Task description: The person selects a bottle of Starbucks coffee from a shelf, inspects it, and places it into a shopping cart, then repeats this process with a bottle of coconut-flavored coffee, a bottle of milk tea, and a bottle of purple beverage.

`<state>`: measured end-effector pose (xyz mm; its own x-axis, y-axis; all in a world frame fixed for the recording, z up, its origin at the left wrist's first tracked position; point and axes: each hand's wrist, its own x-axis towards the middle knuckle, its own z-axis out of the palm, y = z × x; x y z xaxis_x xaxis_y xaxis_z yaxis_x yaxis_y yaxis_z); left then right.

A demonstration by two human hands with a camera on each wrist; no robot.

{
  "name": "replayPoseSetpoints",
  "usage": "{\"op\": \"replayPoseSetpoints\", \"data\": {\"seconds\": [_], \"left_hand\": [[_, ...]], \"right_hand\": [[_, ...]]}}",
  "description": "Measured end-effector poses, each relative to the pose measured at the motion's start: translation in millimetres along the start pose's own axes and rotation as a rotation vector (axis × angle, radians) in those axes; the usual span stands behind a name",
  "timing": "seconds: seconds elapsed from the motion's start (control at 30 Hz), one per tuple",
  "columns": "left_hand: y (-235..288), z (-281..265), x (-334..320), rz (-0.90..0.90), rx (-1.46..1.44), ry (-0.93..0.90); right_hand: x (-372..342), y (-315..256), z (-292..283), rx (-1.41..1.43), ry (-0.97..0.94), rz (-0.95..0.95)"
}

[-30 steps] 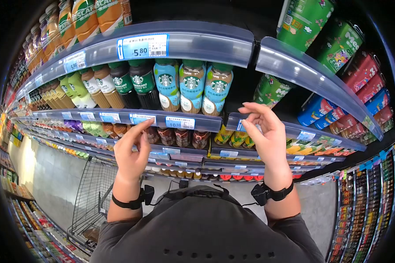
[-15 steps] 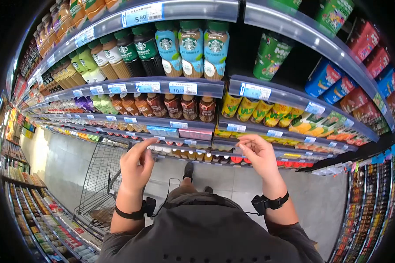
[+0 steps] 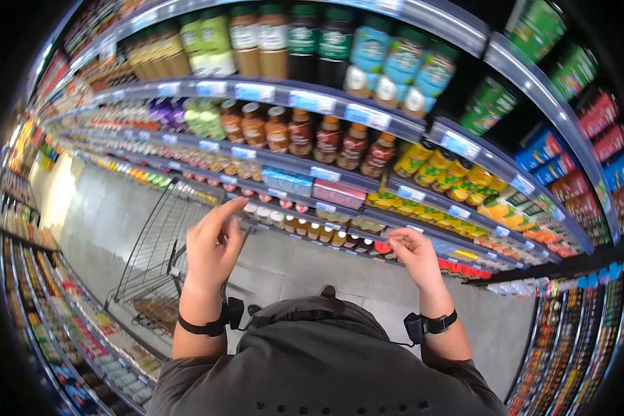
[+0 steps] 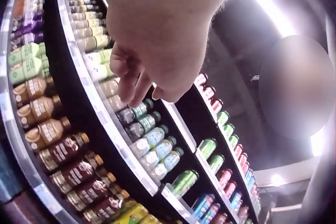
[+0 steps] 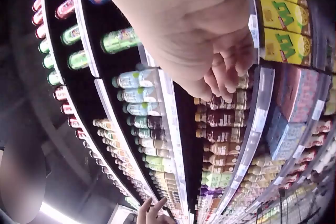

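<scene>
In front of the torso both hands are raised, and neither holds anything. My left hand (image 3: 213, 243) has its index finger stretched forward and the others loosely bent, overlapping the cart and lower shelf edge in the head view. To the right, my right hand (image 3: 414, 256) hangs in the air with relaxed, slightly curled fingers, near the lower shelves. Beyond them stand dark brown bottles (image 3: 353, 145), blue-labelled coffee bottles (image 3: 402, 62) and yellow cans (image 3: 412, 158). In the right wrist view, fingers of the left hand (image 5: 152, 212) show at the bottom edge.
A wire shopping cart (image 3: 145, 236) stands on the left, on the grey floor (image 3: 256, 260). Long drink shelves with price-tag rails (image 3: 312, 102) curve across the front. Green cans (image 3: 489, 104) stand at the right. More stocked shelves line the far left and right sides.
The head view has tilted down and turned left, so the shelves have slid up at first, then rightward, and lower rows show. Both hands stay raised and empty, the right one slightly lower.
</scene>
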<state>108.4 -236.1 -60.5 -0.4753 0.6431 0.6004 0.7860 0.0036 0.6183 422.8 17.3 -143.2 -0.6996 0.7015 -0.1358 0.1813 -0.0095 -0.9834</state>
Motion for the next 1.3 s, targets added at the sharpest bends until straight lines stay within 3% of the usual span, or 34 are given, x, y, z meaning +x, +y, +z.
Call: {"op": "replayPoseSetpoints", "data": {"seconds": [0.1, 0.17, 0.37, 0.43, 0.57, 0.7, 0.77, 0.87, 0.9, 0.97, 1.0, 1.13, 1.23, 1.3], "left_hand": [[-31, -55, -28, -0.041, 0.095, 0.030], [-52, -96, -54, -0.227, 0.120, 0.059], [-105, -222, -143, -0.520, 0.130, 0.354], [-117, -261, -176, -0.676, 0.006, 0.446], [-147, -320, -239, -0.762, 0.129, 0.541], [-172, -362, -303, -0.915, 0.334, 0.420], [-190, -371, -341, -0.911, 0.378, 0.437], [-187, -386, -369, -1.255, 0.264, 0.397], [-195, -388, -390, -1.270, 0.263, 0.402], [-218, -384, -439, -1.168, 0.552, 0.259], [-215, -385, -443, -1.346, 0.516, 0.190], [-234, -367, -480, -1.507, 0.567, 0.047], [-241, -349, -490, -1.520, 0.649, 0.087], [-246, -348, -492, -1.551, 0.675, 0.059]], "right_hand": [[18, -3, 53, 0.025, -0.092, -0.009], [30, -14, 92, -0.085, -0.168, 0.033], [58, -26, 225, -0.095, -0.379, -0.005], [61, -34, 269, -0.122, -0.452, -0.005], [66, -42, 353, -0.231, -0.536, 0.009], [76, -23, 423, -0.278, -0.617, 0.061], [84, -7, 448, -0.289, -0.678, 0.104], [84, 7, 478, -0.284, -0.703, 0.181], [86, 15, 485, -0.321, -0.723, 0.214], [88, 33, 496, -0.369, -0.754, 0.261], [88, 42, 500, -0.377, -0.764, 0.309], [93, 72, 507, -0.399, -0.789, 0.480], [108, 101, 508, -0.345, -0.805, 0.603], [122, 126, 508, -0.155, -0.736, 0.777]]}}
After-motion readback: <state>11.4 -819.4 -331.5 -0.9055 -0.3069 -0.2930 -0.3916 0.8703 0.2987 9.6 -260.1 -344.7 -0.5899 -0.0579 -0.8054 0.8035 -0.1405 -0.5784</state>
